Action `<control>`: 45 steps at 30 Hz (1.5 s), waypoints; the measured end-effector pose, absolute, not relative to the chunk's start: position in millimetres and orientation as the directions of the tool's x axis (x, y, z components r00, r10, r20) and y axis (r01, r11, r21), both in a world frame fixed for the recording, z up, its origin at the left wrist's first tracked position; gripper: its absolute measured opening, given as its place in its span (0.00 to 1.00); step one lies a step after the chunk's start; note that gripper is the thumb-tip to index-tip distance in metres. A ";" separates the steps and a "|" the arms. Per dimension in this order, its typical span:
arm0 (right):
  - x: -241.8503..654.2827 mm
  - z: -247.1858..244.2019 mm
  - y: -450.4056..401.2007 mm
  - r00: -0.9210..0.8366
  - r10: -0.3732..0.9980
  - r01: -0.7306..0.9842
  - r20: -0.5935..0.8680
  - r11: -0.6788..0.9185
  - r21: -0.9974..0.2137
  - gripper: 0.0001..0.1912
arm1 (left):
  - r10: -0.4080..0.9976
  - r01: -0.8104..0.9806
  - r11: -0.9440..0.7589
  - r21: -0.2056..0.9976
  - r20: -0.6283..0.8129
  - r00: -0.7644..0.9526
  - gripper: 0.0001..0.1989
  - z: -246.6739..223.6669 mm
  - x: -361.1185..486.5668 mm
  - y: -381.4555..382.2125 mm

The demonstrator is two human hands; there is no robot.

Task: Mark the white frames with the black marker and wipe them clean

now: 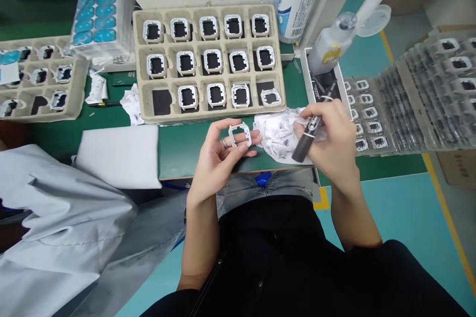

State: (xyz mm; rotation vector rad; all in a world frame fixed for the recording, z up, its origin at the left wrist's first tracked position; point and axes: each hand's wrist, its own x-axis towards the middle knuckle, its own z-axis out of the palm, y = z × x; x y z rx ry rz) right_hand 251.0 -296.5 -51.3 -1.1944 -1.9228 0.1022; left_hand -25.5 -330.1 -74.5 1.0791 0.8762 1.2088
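My left hand (211, 166) pinches a white square watch-case frame (232, 136) between thumb and fingers, above the table's front edge. My right hand (336, 143) is wrapped round a dark marker pen (305, 142) with white lettering, held slantwise. Under that hand lies a crumpled, ink-spotted white cloth (275, 133); whether the fingers also grip it, I cannot tell. Just beyond both hands sits a beige moulded tray (219, 116) with similar frames in most compartments. Its front left compartment shows only a dark pad (162, 102). The frame at front right (270, 98) lies tilted.
A co-worker's grey sleeve (55, 218) and a folded white cloth (121, 153) are at left, near a second tray (76, 104). Blue parts in a clear pack (104, 12) stand behind. Bottles (297, 5) and stacked clear trays (409, 104) occupy the right.
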 end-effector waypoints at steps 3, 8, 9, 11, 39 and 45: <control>258.8 -70.1 -304.9 -0.148 0.645 0.698 0.750 0.605 -0.383 0.14 | 0.985 -0.271 0.014 0.962 0.033 0.168 0.23 -75.0 -25.8 -331.4; 275.0 -100.7 -322.2 -0.034 0.521 0.740 0.853 0.587 -0.329 0.23 | 0.986 -0.249 0.001 0.968 0.041 0.164 0.23 -76.0 -25.9 -332.7; 276.7 -104.2 -324.8 0.003 0.516 0.772 0.856 0.543 -0.330 0.23 | 0.986 -0.247 -0.004 0.969 0.046 0.162 0.23 -76.2 -25.6 -332.8; 278.8 -107.4 -328.1 0.066 0.511 0.843 0.857 0.432 -0.322 0.21 | 0.986 -0.246 -0.014 0.969 0.054 0.156 0.23 -76.3 -25.0 -332.9; 270.1 -106.5 -332.1 0.279 0.293 0.710 0.914 0.578 -0.402 0.10 | 0.910 -0.420 0.074 0.904 0.111 0.399 0.25 -70.7 107.1 -335.8; 277.8 -105.4 -345.5 0.194 0.540 0.627 0.819 0.574 -0.527 0.19 | 0.930 -0.374 -0.021 0.927 0.155 0.333 0.20 -74.6 96.7 -344.5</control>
